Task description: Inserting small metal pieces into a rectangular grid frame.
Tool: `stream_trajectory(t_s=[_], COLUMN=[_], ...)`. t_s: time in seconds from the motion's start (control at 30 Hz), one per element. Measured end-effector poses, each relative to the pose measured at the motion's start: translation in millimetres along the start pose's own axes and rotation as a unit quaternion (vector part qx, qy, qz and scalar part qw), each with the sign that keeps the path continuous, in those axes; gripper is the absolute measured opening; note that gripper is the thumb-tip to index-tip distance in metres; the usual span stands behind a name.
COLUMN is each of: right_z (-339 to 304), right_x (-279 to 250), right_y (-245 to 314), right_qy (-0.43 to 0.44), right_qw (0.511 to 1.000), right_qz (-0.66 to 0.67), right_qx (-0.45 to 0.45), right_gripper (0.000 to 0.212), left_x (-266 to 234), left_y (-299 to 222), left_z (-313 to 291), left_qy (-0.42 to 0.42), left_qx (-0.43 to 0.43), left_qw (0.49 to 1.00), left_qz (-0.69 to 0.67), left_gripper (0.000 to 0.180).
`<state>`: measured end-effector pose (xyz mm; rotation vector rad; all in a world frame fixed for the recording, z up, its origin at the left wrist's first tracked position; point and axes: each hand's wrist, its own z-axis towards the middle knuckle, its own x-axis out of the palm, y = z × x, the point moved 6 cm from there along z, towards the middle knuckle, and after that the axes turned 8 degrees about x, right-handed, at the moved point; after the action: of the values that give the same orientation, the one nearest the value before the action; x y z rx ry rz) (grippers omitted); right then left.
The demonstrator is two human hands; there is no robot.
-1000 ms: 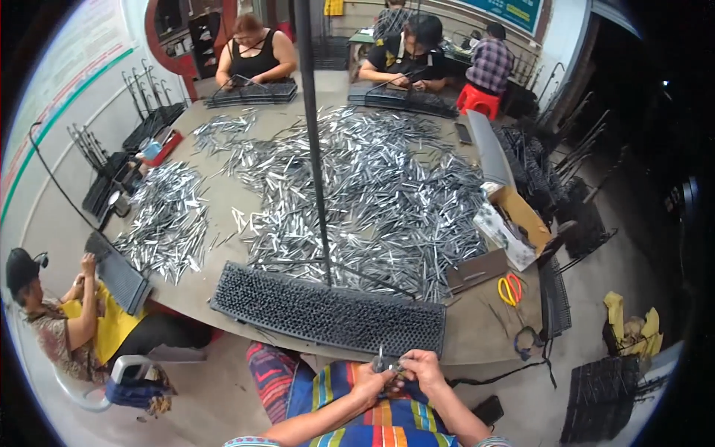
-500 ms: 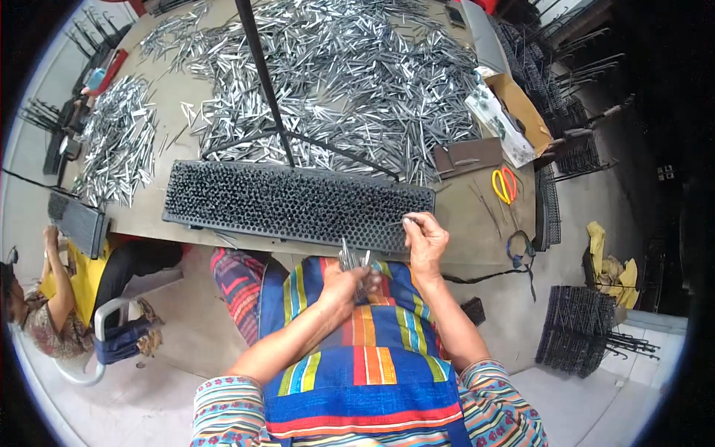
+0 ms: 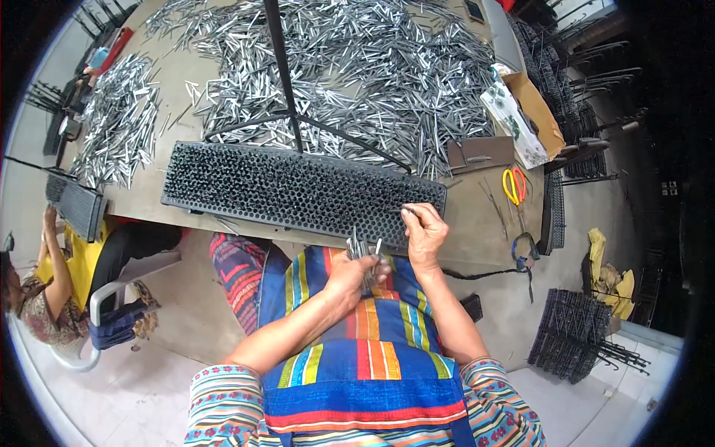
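Note:
A bunch of slim silver metal pieces (image 3: 360, 249) stands up out of my left hand (image 3: 350, 279), whose fingers are wrapped round it just in front of the table edge. My right hand (image 3: 426, 240) is pinched over the right end of a long black rack (image 3: 298, 195) full of round holes. A dark bit shows at those fingertips, too small to make out. Many holes in the rack's left and middle parts appear filled with dark upright ends. Thin black rods rise from its far side to a thicker black bar (image 3: 280, 67).
Loose metal pieces (image 3: 335, 89) heap across the table (image 3: 469, 223), with a smaller pile (image 3: 119, 123) at left. Yellow-and-red-handled scissors (image 3: 514, 186), a brown block (image 3: 480, 154) and an open carton (image 3: 525, 119) lie right. A co-worker (image 3: 52, 290) sits left; black racks (image 3: 570, 331) stand lower right.
The view has shifted slightly, so the table and rack sit at a different tilt. My right fingertips have curled in closer over the rack. My left hand keeps its bunch.

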<state>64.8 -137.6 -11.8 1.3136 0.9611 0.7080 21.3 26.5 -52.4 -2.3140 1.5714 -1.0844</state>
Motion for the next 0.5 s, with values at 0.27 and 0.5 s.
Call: stream_trajectory(t_s=[0.27, 0.5], right_z=[-11, -4], right_x=[11, 15], right_y=[38, 39], right_qy=[-0.018, 0.013], right_qw=[0.958, 0.954], right_qz=[-0.222, -0.26], right_qx=[-0.183, -0.147], right_gripper=[0.009, 0.008], left_x=[-2, -2], left_y=[1, 1], left_z=[0, 0], left_qy=[0.011, 0.022], left_qx=[0.007, 0.011], left_qw=[1.0, 0.999], left_qz=[0.018, 0.023], left_gripper=[0.01, 0.009])
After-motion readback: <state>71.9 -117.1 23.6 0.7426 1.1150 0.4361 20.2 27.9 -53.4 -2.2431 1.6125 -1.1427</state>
